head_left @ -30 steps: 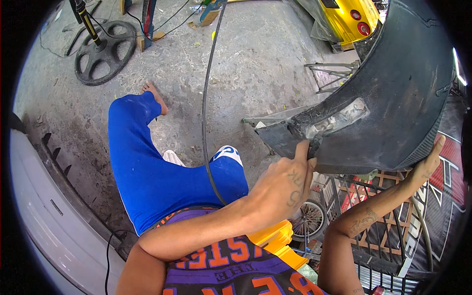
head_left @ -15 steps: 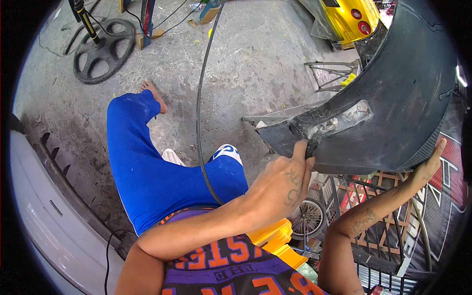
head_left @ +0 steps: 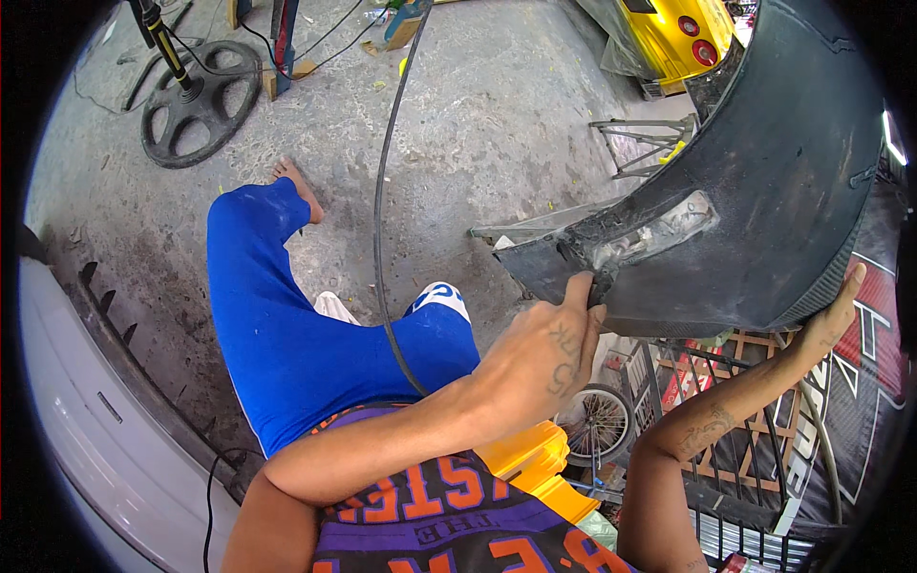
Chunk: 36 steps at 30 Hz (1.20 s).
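A large curved black car body panel [head_left: 745,248], perhaps a bumper piece, takes up the right side. Its surface is scuffed, with a pale, whitish recessed slot [head_left: 669,229] near its lower left end. My left hand [head_left: 549,358] is closed, its index finger pressed at the slot's near end. Between its fingertips is a small dark piece [head_left: 602,285] whose kind I cannot make out. My right hand [head_left: 833,320] holds the panel's lower right edge, fingertips pointing up along it; part of that hand is hidden by the panel.
A metal stand [head_left: 650,138] and a yellow car body part [head_left: 673,43] are beyond the panel. A black cable [head_left: 382,191] hangs across the middle. A black wheel-shaped base [head_left: 201,105] stands at far left, a silvery car panel [head_left: 105,411] at near left, and a black rack [head_left: 735,430] below right.
The panel and my left hand have shifted very slightly left. The hanging cable has swung a little left. Both hands keep the same hold.
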Each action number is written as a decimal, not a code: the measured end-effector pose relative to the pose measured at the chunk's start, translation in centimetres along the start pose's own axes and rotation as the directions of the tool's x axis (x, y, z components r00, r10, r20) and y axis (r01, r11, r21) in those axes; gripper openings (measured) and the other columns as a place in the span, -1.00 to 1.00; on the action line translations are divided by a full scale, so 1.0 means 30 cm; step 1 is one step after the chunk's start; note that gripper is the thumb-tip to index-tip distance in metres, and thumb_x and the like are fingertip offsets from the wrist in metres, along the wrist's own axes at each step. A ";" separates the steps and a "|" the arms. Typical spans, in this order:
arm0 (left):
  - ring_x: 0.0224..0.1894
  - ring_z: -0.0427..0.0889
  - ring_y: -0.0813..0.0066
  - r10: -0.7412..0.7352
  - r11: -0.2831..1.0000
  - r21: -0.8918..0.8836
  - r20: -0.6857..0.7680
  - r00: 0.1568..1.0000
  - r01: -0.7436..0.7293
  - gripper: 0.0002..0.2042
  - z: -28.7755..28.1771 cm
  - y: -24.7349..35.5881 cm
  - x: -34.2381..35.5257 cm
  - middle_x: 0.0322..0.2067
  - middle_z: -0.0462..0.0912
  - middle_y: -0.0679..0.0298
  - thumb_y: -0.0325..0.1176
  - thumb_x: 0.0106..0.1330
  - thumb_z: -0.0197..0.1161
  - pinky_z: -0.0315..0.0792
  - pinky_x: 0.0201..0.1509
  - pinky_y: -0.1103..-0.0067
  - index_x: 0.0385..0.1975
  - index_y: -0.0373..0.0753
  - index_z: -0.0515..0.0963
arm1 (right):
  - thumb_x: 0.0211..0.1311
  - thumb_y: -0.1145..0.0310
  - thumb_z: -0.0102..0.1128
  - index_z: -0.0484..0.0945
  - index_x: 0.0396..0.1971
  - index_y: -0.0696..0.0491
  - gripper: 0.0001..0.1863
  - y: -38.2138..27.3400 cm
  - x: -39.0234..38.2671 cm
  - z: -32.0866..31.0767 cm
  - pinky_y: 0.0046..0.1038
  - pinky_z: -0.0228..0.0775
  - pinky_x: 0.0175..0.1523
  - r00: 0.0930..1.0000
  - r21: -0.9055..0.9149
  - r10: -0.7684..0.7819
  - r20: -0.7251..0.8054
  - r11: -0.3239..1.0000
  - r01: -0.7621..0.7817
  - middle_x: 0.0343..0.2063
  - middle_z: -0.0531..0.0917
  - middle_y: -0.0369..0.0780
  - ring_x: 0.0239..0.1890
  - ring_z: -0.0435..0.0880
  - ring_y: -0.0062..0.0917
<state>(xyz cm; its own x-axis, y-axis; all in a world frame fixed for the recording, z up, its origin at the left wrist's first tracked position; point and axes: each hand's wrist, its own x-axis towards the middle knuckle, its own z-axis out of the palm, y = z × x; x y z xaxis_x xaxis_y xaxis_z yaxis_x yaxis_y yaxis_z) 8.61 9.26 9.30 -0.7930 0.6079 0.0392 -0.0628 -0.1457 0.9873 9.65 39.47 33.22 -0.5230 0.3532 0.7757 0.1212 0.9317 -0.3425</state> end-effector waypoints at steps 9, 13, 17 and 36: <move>-0.61 0.58 -0.16 0.017 1.000 -0.014 -0.016 1.000 -0.017 -0.68 -0.003 -0.003 -0.007 -0.71 0.51 -0.13 -0.42 0.51 0.02 0.28 -0.61 0.18 0.13 -0.47 0.23 | 0.45 -0.18 -0.01 0.65 -0.21 0.36 -0.26 -0.032 -0.012 0.010 -0.51 0.44 -0.10 0.996 0.056 0.076 0.052 0.995 -0.079 -0.29 0.71 -0.13 -0.33 0.63 -0.51; -0.62 0.58 -0.14 0.007 1.000 -0.013 -0.008 1.000 -0.007 -0.69 -0.008 0.002 -0.005 -0.72 0.50 -0.12 -0.41 0.51 0.03 0.28 -0.60 0.19 0.11 -0.47 0.26 | 0.46 -0.18 -0.02 0.65 -0.22 0.37 -0.25 0.012 0.009 -0.014 -0.51 0.44 -0.11 0.997 0.037 0.048 0.058 0.998 -0.050 -0.32 0.71 -0.14 -0.34 0.63 -0.51; -0.63 0.58 -0.13 0.017 1.000 -0.019 -0.018 1.000 -0.018 -0.71 -0.011 -0.013 -0.003 -0.72 0.50 -0.11 -0.41 0.51 0.05 0.29 -0.60 0.21 0.09 -0.47 0.28 | 0.47 -0.18 -0.05 0.65 -0.24 0.38 -0.25 -0.014 -0.007 -0.003 -0.51 0.44 -0.12 0.998 0.023 0.002 0.065 1.000 -0.003 -0.35 0.70 -0.15 -0.36 0.62 -0.53; -0.64 0.59 -0.10 -0.018 1.000 -0.007 0.006 1.000 0.018 -0.69 -0.007 0.012 -0.001 -0.71 0.51 -0.12 -0.44 0.51 0.03 0.30 -0.61 0.22 0.12 -0.48 0.27 | 0.56 -0.10 -0.21 0.51 0.13 0.39 -0.26 -0.050 -0.015 0.000 -0.53 0.33 0.21 0.971 0.013 0.205 0.127 0.978 -0.208 -0.02 0.67 -0.09 -0.01 0.63 -0.47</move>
<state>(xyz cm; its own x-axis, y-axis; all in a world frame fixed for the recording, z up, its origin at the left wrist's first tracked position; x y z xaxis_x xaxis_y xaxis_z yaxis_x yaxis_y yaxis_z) 8.49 9.01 9.63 -0.7881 0.6152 0.0223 -0.0815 -0.1401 0.9868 9.69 37.91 33.39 -0.5896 0.5230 0.6154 0.2163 0.8364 -0.5036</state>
